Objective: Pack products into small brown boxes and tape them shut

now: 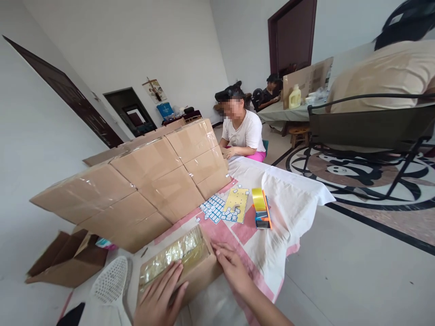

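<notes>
1. The box (200, 271) lies on the cloth (288, 190) directly before the person, probably so that both hands can reach it easily.
2. Clear tape (173, 253) covers much of its top, apparently to hold the flaps together.
3. The dispenser (261, 209) lies beyond the box's right end, seemingly set down there to leave both hands free.
4. The white labels (214, 208) and yellow sheet (238, 199) are spread beyond the box, apart from it, perhaps to stay within reach.
5. The stack (163, 176) stands behind the box, its cartons packed close, likely for stability.
6. The left hand (163, 294) lies over the box's near top edge, fingers extended and slightly parted, palm down, gripping nothing.
7. The right hand (233, 267) rests at the box's right end, fingers loosely bent and uncurled, without a grasp around anything; how hard it presses, one cannot tell.
</notes>
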A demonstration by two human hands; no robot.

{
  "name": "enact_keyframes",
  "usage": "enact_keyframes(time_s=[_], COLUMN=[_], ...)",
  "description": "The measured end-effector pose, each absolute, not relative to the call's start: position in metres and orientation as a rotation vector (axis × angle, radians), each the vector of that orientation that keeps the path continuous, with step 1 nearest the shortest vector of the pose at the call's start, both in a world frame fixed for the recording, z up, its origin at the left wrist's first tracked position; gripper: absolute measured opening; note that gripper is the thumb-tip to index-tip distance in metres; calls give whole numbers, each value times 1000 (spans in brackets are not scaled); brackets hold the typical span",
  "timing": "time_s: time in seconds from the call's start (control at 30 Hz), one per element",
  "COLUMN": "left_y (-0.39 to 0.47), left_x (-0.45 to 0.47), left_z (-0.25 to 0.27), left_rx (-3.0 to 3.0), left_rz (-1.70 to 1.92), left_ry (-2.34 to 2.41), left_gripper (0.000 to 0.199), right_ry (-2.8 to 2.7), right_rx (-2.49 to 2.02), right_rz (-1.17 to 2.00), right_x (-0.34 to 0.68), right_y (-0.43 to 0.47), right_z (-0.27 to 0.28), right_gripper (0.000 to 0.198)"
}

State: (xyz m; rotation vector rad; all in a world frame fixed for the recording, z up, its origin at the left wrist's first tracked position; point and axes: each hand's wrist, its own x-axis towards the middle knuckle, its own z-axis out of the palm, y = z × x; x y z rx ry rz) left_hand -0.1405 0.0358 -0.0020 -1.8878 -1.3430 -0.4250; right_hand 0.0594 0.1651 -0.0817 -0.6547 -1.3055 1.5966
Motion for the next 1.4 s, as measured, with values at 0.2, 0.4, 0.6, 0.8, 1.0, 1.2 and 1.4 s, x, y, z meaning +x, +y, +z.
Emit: enact_keyframes(time_s=[0.2,0.4,0.6,0.8,1.0,1.2,1.4], left_y=[36,31,31,29,29,28,21], left_x=[-139,-134,-132,-135,-134,-137,-146], left_z=[5,5,4,1,1,5,7], left_rx=[-1907,-1900,-1895,-1889,-1887,-1929,-2018], left_rz=[-489,-508,-524,-515,-519,-513,-546], left_ry=[-1429,-1521,-1548,-1586,-1606,-1581,-1576], left_gripper=[39,41,43,47,48,45,43], right_ry=[-1404,-1262,-1435,-1470,-1492,-1651,-1873], right_rx=[-650,-672,-639,-628,-674,-566,-474], right_rz=[1616,1788,1605,1556,1551,1549,1623], right_x=[62,63,68,73,84,85,95], right_y=[165,164,171,162,168,190,198], right_z=[-85,-88,-82,-85,-80,-71,-66], right_gripper=[60,68,53,48,51,49,94])
